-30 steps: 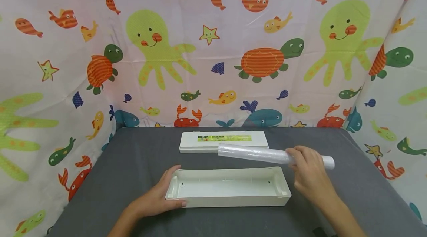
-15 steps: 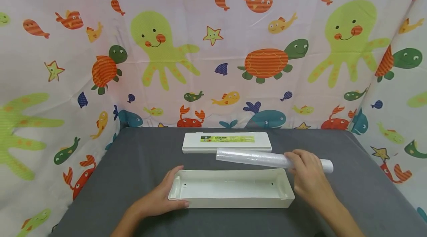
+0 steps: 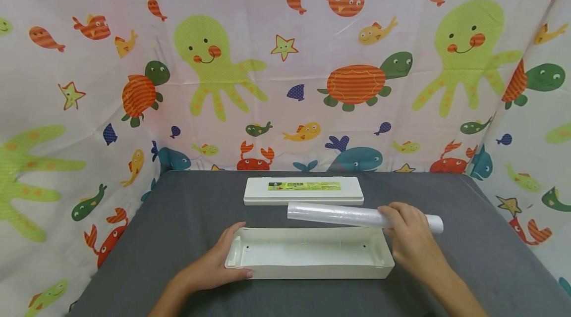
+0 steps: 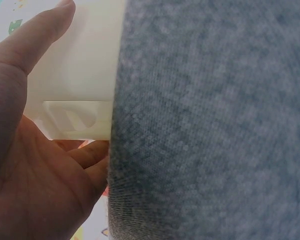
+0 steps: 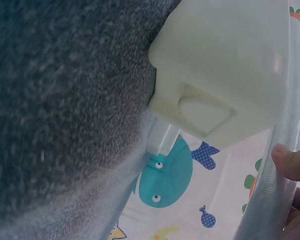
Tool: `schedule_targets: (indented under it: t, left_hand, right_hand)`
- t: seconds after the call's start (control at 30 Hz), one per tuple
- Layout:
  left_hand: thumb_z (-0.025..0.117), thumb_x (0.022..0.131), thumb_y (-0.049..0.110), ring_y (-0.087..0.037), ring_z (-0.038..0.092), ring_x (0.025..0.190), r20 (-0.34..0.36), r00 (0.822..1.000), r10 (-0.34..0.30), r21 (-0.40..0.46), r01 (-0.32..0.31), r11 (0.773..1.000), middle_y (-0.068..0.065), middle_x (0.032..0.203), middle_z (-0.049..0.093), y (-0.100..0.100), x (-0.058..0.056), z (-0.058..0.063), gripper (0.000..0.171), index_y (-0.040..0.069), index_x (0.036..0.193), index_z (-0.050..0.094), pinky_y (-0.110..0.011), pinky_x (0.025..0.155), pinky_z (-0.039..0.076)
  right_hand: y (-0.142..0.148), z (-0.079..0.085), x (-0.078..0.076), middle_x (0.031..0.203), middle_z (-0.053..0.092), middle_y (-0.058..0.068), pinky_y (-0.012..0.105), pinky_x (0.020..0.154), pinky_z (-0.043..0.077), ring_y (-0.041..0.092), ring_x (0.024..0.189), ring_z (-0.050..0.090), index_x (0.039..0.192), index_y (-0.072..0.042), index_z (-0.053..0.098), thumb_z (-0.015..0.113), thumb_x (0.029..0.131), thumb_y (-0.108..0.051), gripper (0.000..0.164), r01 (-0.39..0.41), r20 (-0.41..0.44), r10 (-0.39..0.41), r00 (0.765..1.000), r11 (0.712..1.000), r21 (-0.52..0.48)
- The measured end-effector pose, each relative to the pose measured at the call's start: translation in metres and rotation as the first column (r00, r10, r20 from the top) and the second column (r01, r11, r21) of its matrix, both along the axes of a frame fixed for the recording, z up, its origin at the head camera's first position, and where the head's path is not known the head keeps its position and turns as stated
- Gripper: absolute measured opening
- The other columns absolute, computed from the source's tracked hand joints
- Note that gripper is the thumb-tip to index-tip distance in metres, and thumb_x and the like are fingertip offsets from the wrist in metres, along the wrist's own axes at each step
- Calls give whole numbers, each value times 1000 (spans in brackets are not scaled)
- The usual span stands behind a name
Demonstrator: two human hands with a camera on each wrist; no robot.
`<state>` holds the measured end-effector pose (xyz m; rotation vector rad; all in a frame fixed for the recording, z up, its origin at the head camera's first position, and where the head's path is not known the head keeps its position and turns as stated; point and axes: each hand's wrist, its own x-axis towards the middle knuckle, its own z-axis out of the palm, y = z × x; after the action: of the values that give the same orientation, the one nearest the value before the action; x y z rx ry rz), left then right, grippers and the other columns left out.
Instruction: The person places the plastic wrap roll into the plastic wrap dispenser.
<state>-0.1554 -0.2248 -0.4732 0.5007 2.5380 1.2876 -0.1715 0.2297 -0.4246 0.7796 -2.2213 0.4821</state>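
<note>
Grey cloth covers the worktop (image 3: 200,200) in the head view; near its far edge lies a flat white lid-like piece (image 3: 256,193) with a green label (image 3: 304,186); closer in sits an open white box (image 3: 312,272), long sides about parallel to that edge; the left hand (image 3: 217,263) is gripping the box's left end, thumb on the near wall; the right hand (image 3: 410,235) is grasping a clear-white roll (image 3: 332,213) toward its right end, roughly between the two white pieces, slightly tilted; can't tell if it touches the box's far rim. My worry: that off-centre hold leaves the long left part unsupported, so a loose grip could let it dip or clip the rim; if the left hand eased off, a bump could probably skid the box on the cloth.

Left wrist view: smooth plastic wall, rounded recess moulded into the end, thumb along one side; the cloth looks finely woven.

Right wrist view: shiny film on the tube, faint ridges, thumb pressed against it; fish-print sheet (image 5: 230,195) beyond, box end boxy with soft corners.
</note>
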Motion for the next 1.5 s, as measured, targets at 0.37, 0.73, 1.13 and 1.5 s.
schedule_targets:
  t: [0.37,0.73,1.13,1.5]
  left_hand:
    - [84,80,41,-32,40,124,1,1000,-8,14,8,1000,-9,147,29,0,0,1,108,19,157,12,-65,101,36]
    - [84,81,41,-32,39,125,12,1000,-11,4,11,1000,-8,147,29,-1,0,1,107,18,157,12,-65,102,36]
    - [84,81,40,-32,40,124,0,1000,-12,11,12,1000,-9,146,30,0,1,2,107,18,157,11,-64,101,37]
    - [84,80,41,-32,41,123,-15,1000,-10,13,10,1000,-9,146,31,0,0,0,109,17,157,11,-63,101,37]
  right_hand:
    - [-7,-2,-3,106,59,19,56,87,38,39,97,55,113,2,62,71,65,15,51,-28,11,28,1000,1000,4]
    - [-14,-2,0,106,60,17,57,89,41,38,98,56,114,0,63,74,66,14,51,-29,67,27,997,999,34]
    - [-19,-4,-1,106,61,16,56,88,42,36,97,57,114,0,64,75,66,12,51,-63,43,61,997,997,36]
    - [-24,-3,3,108,61,15,56,90,44,34,99,58,115,-2,64,78,69,9,50,-33,115,25,993,997,67]
